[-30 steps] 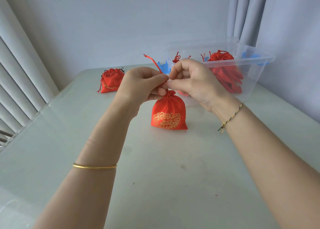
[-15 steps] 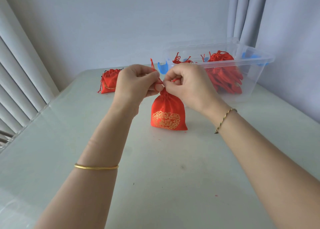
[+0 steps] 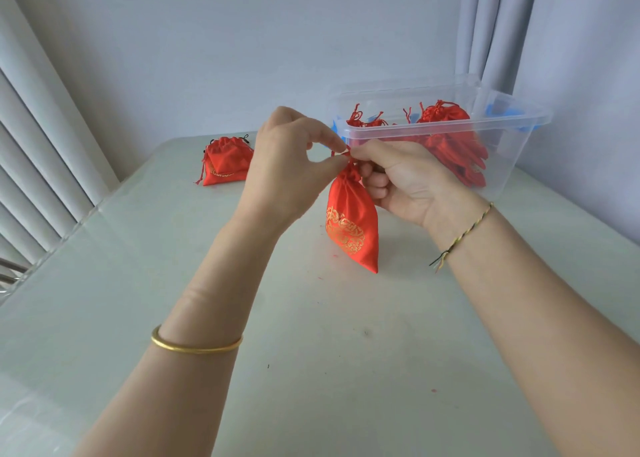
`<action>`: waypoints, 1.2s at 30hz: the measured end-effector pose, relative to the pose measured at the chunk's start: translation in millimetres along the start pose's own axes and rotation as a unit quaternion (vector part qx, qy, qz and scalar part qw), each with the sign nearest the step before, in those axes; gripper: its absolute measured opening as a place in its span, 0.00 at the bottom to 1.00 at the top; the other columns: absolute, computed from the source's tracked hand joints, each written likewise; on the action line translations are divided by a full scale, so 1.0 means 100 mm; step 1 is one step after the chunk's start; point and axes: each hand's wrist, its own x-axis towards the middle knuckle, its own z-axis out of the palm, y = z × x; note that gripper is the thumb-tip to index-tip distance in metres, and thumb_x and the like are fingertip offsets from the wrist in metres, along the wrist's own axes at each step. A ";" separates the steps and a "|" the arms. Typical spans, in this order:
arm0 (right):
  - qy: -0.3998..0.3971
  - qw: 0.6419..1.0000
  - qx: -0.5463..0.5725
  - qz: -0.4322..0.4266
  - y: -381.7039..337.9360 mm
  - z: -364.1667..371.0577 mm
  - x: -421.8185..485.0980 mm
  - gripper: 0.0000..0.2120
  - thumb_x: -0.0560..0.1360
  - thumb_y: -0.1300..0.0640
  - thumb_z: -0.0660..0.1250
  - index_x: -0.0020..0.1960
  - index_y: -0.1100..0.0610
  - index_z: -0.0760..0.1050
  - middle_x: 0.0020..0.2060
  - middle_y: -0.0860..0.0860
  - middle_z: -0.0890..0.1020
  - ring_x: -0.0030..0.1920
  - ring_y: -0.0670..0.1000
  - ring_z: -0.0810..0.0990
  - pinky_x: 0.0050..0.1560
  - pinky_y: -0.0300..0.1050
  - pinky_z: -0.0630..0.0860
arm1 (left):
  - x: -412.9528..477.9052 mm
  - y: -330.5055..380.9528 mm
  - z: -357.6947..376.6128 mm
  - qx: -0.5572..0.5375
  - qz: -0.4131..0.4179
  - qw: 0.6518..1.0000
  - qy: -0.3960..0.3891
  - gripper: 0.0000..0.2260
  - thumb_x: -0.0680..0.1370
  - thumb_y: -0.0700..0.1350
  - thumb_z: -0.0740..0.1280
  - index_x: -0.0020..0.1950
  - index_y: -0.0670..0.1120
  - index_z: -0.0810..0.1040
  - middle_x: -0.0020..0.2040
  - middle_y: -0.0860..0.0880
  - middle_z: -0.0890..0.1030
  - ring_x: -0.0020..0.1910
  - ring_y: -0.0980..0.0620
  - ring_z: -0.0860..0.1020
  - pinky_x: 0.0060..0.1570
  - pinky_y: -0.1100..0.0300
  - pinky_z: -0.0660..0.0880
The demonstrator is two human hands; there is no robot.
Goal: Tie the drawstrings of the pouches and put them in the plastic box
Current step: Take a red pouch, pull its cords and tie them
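Pouch (image 3: 351,221), head view: held over desk (image 3: 311,370), just near-left of plastic box (image 3: 509,159). My left hand (image 3: 287,169) and right hand (image 3: 412,183) both pinch drawstring (image 3: 341,152) at gathered neck. I'd pull ends evenly, snug knot onto gathers.

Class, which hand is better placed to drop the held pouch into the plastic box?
Probably right: the right hand sits beside the plastic box, at the neck of the pouch; the left hand lies farther away.
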 end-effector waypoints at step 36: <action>0.003 0.822 -0.556 -0.125 -0.15 -0.22 -0.33 0.11 0.74 0.53 0.65 0.38 0.59 0.73 0.34 0.56 0.78 0.33 0.54 0.76 0.30 0.43 0.69 | 0.09 0.15 0.11 -0.252 -0.104 0.956 -0.106 0.07 0.78 0.36 0.61 0.41 0.43 0.74 0.36 0.47 0.79 0.32 0.57 0.79 0.38 0.62 0.78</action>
